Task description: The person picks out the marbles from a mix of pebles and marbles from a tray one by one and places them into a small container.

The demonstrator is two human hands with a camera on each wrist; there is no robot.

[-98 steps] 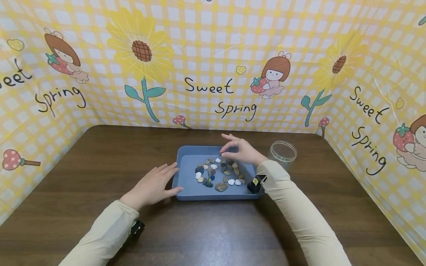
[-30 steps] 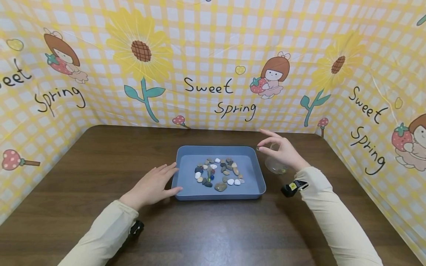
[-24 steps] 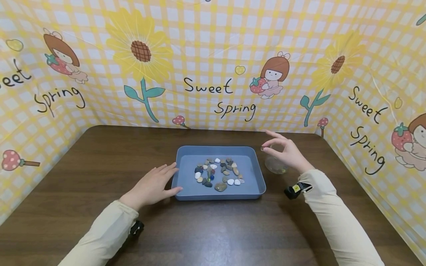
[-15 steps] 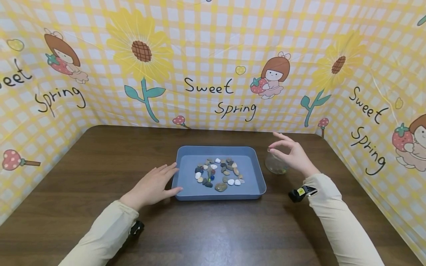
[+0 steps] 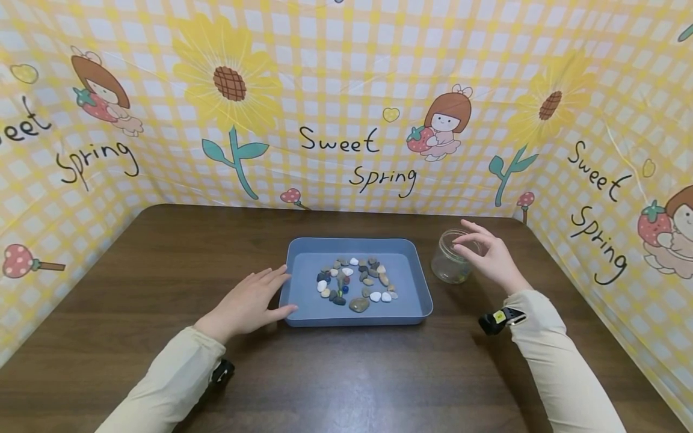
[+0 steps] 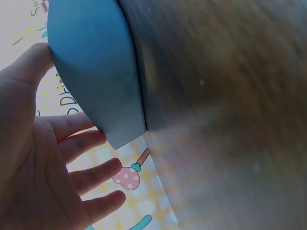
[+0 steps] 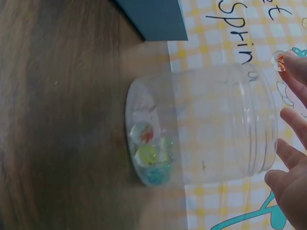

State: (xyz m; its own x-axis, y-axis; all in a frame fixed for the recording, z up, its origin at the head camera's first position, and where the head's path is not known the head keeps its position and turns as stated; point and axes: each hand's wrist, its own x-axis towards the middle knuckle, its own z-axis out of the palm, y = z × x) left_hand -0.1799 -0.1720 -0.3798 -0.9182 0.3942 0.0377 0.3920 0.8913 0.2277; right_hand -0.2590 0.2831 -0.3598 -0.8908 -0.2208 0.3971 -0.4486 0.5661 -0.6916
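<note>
My right hand is over the mouth of a clear jar standing right of the tray. Between thumb and forefinger it pinches a clear marble with an orange swirl, seen in the right wrist view. At the jar's bottom lie several marbles, among them a yellow-green marble and a teal marble. My left hand touches the left edge of the blue tray, fingers extended, thumb at the near side. Inside the tray, pebbles form a pattern, with a large brown pebble in front.
Within the pebble pattern are a dark blue marble and white pebbles. Tray and jar stand on a dark wooden table. A yellow checked cloth walls the back and both sides.
My right hand has moved right from above the tray's back to over the jar's mouth, the marble pinched in it. My left hand has stayed on the tray's edge.
</note>
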